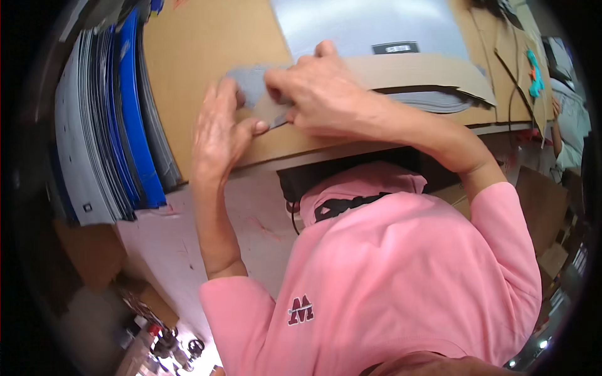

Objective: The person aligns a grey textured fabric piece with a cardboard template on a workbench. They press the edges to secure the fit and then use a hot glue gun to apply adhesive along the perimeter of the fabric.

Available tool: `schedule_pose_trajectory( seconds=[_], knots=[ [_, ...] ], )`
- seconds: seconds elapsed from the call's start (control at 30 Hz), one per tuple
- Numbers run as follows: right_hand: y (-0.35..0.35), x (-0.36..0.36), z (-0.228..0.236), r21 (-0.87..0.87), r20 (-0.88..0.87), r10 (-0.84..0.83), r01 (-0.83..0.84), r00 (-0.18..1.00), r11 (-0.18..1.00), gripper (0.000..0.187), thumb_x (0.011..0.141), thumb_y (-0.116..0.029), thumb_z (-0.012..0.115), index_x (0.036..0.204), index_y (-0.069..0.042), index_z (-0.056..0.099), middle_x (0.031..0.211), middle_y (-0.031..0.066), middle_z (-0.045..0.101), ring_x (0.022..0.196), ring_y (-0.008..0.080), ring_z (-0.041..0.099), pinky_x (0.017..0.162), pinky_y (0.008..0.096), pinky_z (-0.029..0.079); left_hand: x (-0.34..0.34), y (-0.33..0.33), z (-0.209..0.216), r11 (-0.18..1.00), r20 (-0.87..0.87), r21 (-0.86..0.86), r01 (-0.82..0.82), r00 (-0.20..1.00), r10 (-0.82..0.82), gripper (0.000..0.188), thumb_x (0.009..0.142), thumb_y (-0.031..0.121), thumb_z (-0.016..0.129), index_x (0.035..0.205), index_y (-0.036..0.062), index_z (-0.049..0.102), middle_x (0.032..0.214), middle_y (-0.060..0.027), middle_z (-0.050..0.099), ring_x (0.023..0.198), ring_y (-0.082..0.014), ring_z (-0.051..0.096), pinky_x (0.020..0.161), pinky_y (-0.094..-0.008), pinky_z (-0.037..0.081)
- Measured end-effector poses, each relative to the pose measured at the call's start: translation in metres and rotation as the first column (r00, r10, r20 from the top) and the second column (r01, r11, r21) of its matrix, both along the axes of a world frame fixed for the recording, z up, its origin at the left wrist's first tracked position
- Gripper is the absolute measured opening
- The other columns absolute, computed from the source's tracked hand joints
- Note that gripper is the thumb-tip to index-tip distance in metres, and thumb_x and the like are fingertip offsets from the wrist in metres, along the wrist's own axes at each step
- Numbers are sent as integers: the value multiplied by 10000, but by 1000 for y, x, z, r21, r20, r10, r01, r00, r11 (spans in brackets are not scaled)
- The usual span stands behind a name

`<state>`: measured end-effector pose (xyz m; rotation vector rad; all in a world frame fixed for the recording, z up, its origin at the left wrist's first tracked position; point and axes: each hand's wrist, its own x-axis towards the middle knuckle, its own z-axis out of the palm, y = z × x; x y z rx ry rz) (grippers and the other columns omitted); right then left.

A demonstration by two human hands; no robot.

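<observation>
My left hand point(216, 131) rests at the left end of a grey piece of sheet material point(251, 86), thumb and fingers apart. Over the same piece, my right hand point(323, 94) is curled and slightly blurred, its fingers bent down at the surface; whatever they may hold is hidden. A long brown cardboard strip point(426, 70) runs out to the right from behind the right hand. Below the strip lie layered grey sheets point(433, 101), partly covered by it and my forearm. Beyond both hands is a large, shiny grey sheet point(351, 25) with a black label point(395, 48).
A brown board point(188, 56) covers the table. At the left stands a thick stack of grey and dark-blue sheets point(94, 125), with a bright blue one point(138, 119). A teal object point(534, 74) lies at the right edge, near another person point(569, 125).
</observation>
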<state>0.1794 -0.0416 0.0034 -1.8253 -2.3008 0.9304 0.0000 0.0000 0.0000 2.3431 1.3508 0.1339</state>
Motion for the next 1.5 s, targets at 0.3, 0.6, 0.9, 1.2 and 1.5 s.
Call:
schedule_pose_trajectory(
  seconds=[0.3, 0.6, 0.9, 1.2, 1.5],
  knots=[
    [-35, 79, -22, 581, -366, 156, 95, 917, 809, 441, 765, -213, 735, 1159, -110, 563, 1152, 120, 555, 1110, 288, 496, 951, 422, 313, -1, -9, 27, 999, 24, 32, 9, 1000, -10, 336, 648, 124, 787, 877, -14, 583, 872, -169, 607, 807, -353, 583, 729, -416, 461],
    [-76, 147, 3, 313, 112, -163, 121, 980, 942, 432, 717, -246, 777, 1080, -90, 601, 1077, 82, 593, 1022, 263, 515, 917, 395, 309, 116, -29, 18, 853, 128, 442, 278, 921, -367, 319, 714, 151, 751, 990, 23, 656, 893, -156, 616, 882, -315, 573, 809, -402, 445],
    [-80, 160, -6, 129, -322, -302, 358, 897, 925, 298, 760, -219, 720, 1029, -95, 679, 932, 71, 611, 963, 233, 531, 932, 361, 279, 138, -23, -2, 953, 196, 85, 292, 932, -303, 252, 648, 50, 761, 852, 26, 615, 825, -120, 594, 851, -312, 568, 762, -412, 439],
    [-83, 155, -16, 360, -342, -216, 340, 915, 869, 163, 746, -91, 707, 907, -112, 702, 821, 49, 542, 840, 235, 482, 813, 337, 369, 140, -34, -3, 932, 231, 253, 262, 919, -321, 142, 665, 33, 698, 734, 49, 574, 731, -81, 520, 741, -281, 510, 680, -391, 363],
    [-86, 156, -24, 536, -232, -131, 239, 964, 810, 152, 768, -54, 662, 904, -120, 680, 809, 36, 526, 838, 230, 514, 808, 352, 348, 131, -39, -21, 852, 283, 421, 312, 847, -450, 148, 663, -1, 661, 717, 70, 542, 734, -59, 485, 728, -264, 478, 677, -370, 350]
  ],
)
